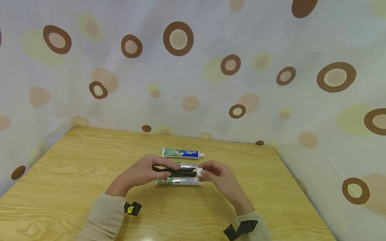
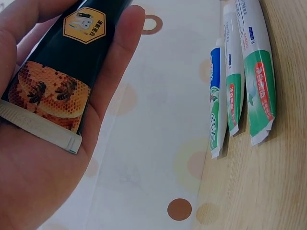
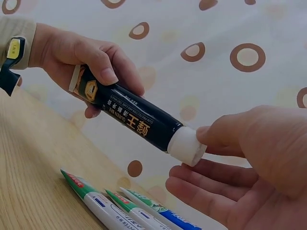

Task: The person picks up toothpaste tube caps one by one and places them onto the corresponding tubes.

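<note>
A black toothpaste tube (image 3: 139, 115) with a honeycomb-and-bee picture near its crimped end hangs above the table, held between both hands. My left hand (image 1: 141, 174) grips its body toward the crimped end, thumb on one side and fingers on the other. At the other end my right hand (image 1: 221, 179) pinches the white cap (image 3: 186, 145) between thumb and fingers. Beneath and behind it lie two green-and-white toothpaste tubes, the nearer one (image 1: 181, 181) and the middle one (image 2: 233, 91), the latter partly hidden in the head view. Farther back is a blue-and-green toothpaste tube (image 1: 182, 153).
The three tubes lie roughly parallel on a wooden table (image 1: 75, 160), caps toward the right. A white curtain (image 1: 193, 77) with brown circles and pale dots hangs behind the table and along its sides.
</note>
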A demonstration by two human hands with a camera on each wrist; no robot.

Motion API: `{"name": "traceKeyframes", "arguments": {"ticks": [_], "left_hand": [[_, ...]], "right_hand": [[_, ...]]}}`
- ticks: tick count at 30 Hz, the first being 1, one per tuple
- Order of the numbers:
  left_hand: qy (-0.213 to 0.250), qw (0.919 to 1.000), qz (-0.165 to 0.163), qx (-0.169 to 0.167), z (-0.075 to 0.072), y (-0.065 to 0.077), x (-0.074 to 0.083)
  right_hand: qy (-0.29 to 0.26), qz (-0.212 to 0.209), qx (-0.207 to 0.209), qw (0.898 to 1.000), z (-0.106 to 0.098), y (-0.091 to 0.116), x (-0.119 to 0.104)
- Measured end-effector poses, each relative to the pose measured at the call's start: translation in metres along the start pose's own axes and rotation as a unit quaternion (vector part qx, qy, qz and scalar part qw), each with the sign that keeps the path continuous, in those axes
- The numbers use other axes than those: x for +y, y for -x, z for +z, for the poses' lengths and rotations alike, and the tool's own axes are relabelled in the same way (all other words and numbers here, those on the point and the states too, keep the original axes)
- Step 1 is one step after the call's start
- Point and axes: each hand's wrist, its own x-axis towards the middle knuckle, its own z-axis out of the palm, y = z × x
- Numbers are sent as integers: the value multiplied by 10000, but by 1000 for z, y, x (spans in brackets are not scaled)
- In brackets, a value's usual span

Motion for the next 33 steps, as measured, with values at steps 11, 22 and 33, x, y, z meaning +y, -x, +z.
{"name": "traceKeyframes", "arguments": {"ticks": [11,22,33], "left_hand": [[41,10000,83,-36,1,-2,3],[-5,10000,-12,-16,2,-1,3],[299,9995,-55,-103,1,0,0]], "right_hand": [[339,-79,423,9985,0,-2,-2],[227,85,195,9995,0,0,-4],[144,191,-10,9997,-2,1,-2]]}}
